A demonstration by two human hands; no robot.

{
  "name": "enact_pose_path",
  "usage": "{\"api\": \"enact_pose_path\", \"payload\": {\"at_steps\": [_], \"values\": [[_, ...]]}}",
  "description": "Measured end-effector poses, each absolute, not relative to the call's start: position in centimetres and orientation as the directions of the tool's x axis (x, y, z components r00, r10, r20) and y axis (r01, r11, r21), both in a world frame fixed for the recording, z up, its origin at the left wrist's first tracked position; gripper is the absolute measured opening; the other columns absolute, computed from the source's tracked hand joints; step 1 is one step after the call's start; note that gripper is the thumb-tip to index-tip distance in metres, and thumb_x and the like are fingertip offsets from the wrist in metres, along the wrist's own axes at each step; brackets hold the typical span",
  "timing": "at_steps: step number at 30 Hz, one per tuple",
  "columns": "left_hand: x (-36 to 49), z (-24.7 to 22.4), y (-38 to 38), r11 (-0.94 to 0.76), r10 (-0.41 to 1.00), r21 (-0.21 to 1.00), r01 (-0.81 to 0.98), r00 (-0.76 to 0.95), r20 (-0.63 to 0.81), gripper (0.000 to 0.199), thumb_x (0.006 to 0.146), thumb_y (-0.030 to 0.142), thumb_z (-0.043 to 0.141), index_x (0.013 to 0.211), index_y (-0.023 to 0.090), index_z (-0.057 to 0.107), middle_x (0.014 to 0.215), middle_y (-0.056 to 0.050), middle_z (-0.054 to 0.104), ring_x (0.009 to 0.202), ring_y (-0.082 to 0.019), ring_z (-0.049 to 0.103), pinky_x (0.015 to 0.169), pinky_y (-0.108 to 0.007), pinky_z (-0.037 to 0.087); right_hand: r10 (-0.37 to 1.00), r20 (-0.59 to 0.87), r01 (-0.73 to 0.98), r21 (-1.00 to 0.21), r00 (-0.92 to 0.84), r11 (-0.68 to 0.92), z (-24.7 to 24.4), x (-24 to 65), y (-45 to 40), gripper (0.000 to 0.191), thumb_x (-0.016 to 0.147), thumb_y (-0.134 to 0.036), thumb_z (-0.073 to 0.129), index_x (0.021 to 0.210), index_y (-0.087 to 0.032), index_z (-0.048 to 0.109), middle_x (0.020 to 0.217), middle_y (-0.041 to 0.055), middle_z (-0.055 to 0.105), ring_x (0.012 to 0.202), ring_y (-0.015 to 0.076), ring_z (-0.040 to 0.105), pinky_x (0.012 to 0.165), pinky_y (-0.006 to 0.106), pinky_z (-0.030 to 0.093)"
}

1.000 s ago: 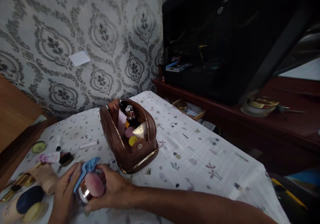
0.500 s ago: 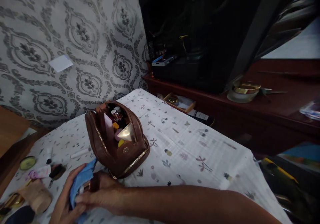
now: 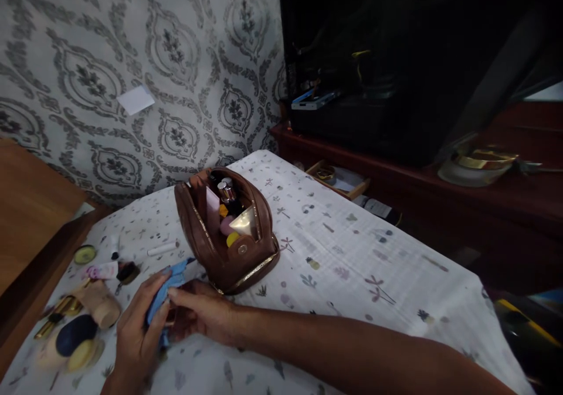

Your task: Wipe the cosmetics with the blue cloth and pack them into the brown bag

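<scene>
My left hand [image 3: 139, 321] is closed around a blue cloth [image 3: 176, 273], which is bunched up in front of the bag. Facing it, my right hand [image 3: 206, 311] grips a small reddish-brown cosmetic item [image 3: 172, 318] pressed against the cloth. Fingers and cloth hide most of this item, so its exact kind is unclear. Just behind my hands stands a brown leather makeup bag [image 3: 259, 269], unzipped. Inside it are silver-capped tubes [image 3: 227, 191], a pink flat piece [image 3: 213, 208], a pale gold piece [image 3: 243, 223] and a yellow round thing [image 3: 233, 240].
Left of my hands lie a pink-and-white tube [image 3: 102, 270], a beige tube [image 3: 103, 308], a dark blue round item [image 3: 76, 335], a cream sponge [image 3: 82, 355] and a green round container [image 3: 84, 255]. A white pen-like stick [image 3: 162, 248] rests nearby. Behind is a television [image 3: 387, 78].
The view has swung left, so the bag and table appear farther right. My hands have drawn closer together around the cloth and the small item, which is now more covered.
</scene>
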State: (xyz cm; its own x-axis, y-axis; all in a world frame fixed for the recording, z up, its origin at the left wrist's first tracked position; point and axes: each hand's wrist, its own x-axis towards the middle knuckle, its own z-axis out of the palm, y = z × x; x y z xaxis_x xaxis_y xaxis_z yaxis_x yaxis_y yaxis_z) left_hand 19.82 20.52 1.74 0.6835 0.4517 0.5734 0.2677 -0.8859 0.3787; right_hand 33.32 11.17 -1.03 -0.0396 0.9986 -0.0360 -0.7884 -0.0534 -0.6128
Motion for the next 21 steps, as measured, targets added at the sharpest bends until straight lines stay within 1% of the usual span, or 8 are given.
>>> {"api": "enact_pose_path", "payload": {"at_steps": [3, 6, 9, 12, 14, 16, 19, 21], "values": [[19.8, 2.5, 19.8, -0.920, 0.393, 0.290, 0.265, 0.628, 0.672, 0.025, 0.091, 0.030, 0.054, 0.112, 0.023, 0.066, 0.108, -0.006, 0.073, 0.098, -0.024, 0.069, 0.091, -0.035, 0.053, 0.996, -0.056, -0.780, -0.620, -0.066, -0.086, -1.2, 33.4, 11.1, 0.074, 0.047, -0.068, 0.086, 0.092, -0.017, 0.057, 0.068, -0.0032, 0.066, 0.057, 0.0117, 0.063, 0.060, 0.026, 0.047], [19.9, 3.0, 19.1, -0.933, 0.357, 0.234, 0.274, 0.613, 0.705, 0.019, 0.090, 0.026, 0.056, 0.105, 0.021, 0.066, 0.091, -0.004, 0.073, 0.078, -0.020, 0.069, 0.076, -0.030, 0.053, 0.995, -0.058, -0.786, -0.610, -0.079, -0.098, -1.0, 33.5, 10.8, 0.078, 0.048, -0.062, 0.090, 0.098, -0.019, 0.048, 0.075, -0.0019, 0.070, 0.061, 0.0143, 0.068, 0.062, 0.027, 0.048], [20.0, 3.3, 18.8, -0.934, 0.350, 0.223, 0.279, 0.598, 0.721, 0.014, 0.089, 0.025, 0.056, 0.098, 0.019, 0.065, 0.080, -0.002, 0.070, 0.066, -0.017, 0.064, 0.067, -0.028, 0.049, 0.995, -0.057, -0.785, -0.612, -0.081, -0.099, -0.6, 33.6, 10.6, 0.079, 0.047, -0.057, 0.092, 0.099, -0.019, 0.045, 0.075, -0.0027, 0.070, 0.060, 0.0138, 0.069, 0.062, 0.026, 0.047], [20.0, 3.4, 18.7, -0.923, 0.376, 0.235, 0.304, 0.589, 0.716, 0.012, 0.091, 0.027, 0.055, 0.091, 0.019, 0.064, 0.071, 0.000, 0.065, 0.060, -0.015, 0.059, 0.063, -0.026, 0.046, 0.995, -0.064, -0.789, -0.607, -0.070, -0.095, -0.3, 33.7, 10.4, 0.082, 0.044, -0.052, 0.095, 0.099, -0.019, 0.045, 0.074, -0.0027, 0.071, 0.061, 0.0134, 0.069, 0.062, 0.026, 0.048], [20.1, 3.5, 18.9, -0.912, 0.403, 0.252, 0.323, 0.600, 0.691, 0.016, 0.092, 0.031, 0.052, 0.088, 0.019, 0.063, 0.069, 0.000, 0.063, 0.060, -0.016, 0.058, 0.062, -0.026, 0.045, 0.996, -0.067, -0.794, -0.603, -0.053, -0.083, -0.3, 33.6, 10.4, 0.080, 0.044, -0.048, 0.096, 0.100, -0.019, 0.046, 0.076, -0.0025, 0.071, 0.063, 0.0134, 0.069, 0.064, 0.026, 0.049], [20.1, 3.4, 19.2, -0.898, 0.439, 0.287, 0.335, 0.617, 0.653, 0.023, 0.093, 0.036, 0.049, 0.090, 0.018, 0.063, 0.075, -0.002, 0.064, 0.066, -0.017, 0.059, 0.065, -0.027, 0.046, 0.997, -0.076, -0.803, -0.592, -0.027, -0.067, -0.3, 33.6, 10.4, 0.078, 0.043, -0.042, 0.097, 0.099, -0.019, 0.048, 0.080, -0.0027, 0.070, 0.067, 0.0137, 0.069, 0.066, 0.027, 0.050], [20.1, 3.2, 19.8, -0.877, 0.478, 0.352, 0.326, 0.657, 0.583, 0.035, 0.094, 0.046, 0.044, 0.102, 0.017, 0.063, 0.089, -0.006, 0.066, 0.081, -0.021, 0.061, 0.075, -0.031, 0.048, 0.997, -0.077, -0.824, -0.565, 0.002, -0.042, -0.1, 33.6, 10.3, 0.073, 0.044, -0.031, 0.098, 0.099, -0.020, 0.051, 0.088, -0.0034, 0.069, 0.077, 0.0147, 0.069, 0.074, 0.031, 0.053], [20.1, 2.9, 20.1, -0.866, 0.488, 0.397, 0.305, 0.689, 0.536, 0.041, 0.094, 0.048, 0.042, 0.110, 0.016, 0.061, 0.099, -0.009, 0.066, 0.091, -0.023, 0.061, 0.082, -0.034, 0.048, 0.998, -0.064, -0.828, -0.560, 0.012, -0.026, 0.1, 33.6, 10.2, 0.071, 0.046, -0.026, 0.097, 0.102, -0.021, 0.053, 0.092, -0.0036, 0.069, 0.084, 0.0150, 0.069, 0.078, 0.031, 0.054]]}}
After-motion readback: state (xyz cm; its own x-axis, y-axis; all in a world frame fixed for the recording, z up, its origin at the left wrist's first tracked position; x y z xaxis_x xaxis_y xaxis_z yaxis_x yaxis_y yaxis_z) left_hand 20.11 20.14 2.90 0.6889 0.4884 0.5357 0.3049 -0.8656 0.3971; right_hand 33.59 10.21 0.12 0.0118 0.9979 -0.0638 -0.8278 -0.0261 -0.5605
